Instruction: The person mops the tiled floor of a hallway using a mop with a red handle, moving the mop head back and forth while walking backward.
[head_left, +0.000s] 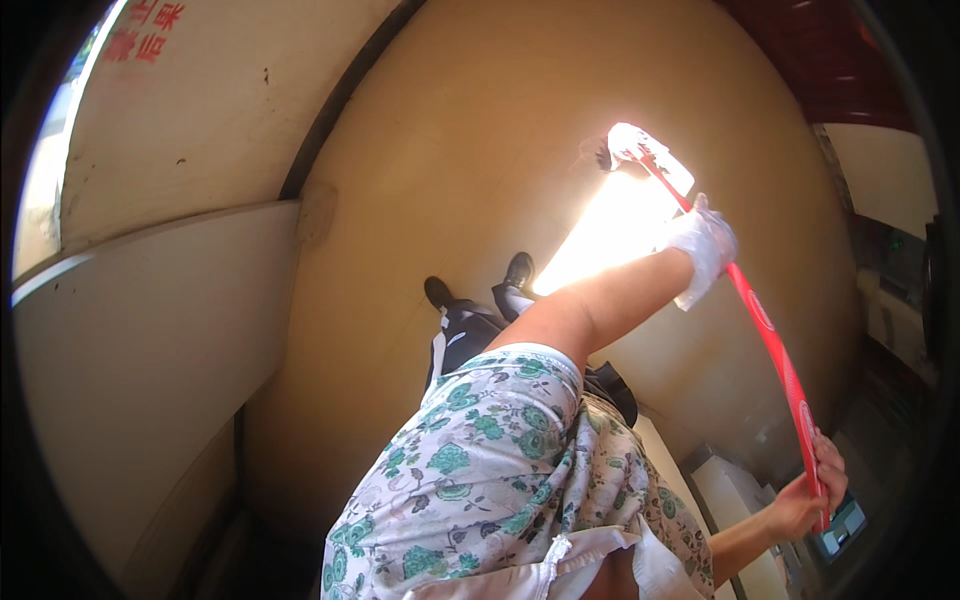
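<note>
My left hand (709, 236), in a thin clear plastic glove, grips the red handle (776, 349) of a mop partway down, towards its head. The bare right hand (810, 487) is closed around the other end of this handle, at the lower right. The mop's whitish head (637, 146) rests on the tan floor (450, 150), beside a patch of glaring sunlight that washes out its detail. A dark, hard-to-make-out part shows at the head's left edge. Both my arms come out of a floral-patterned top, the left one reaching across in front of me.
My black shoes (519, 270) stand on the floor near the light patch. To the left are a pale panel (157, 322) and a board with red writing (202, 97). Dark red furniture (825, 60) is at upper right, a white box-like object (727, 487) at lower right.
</note>
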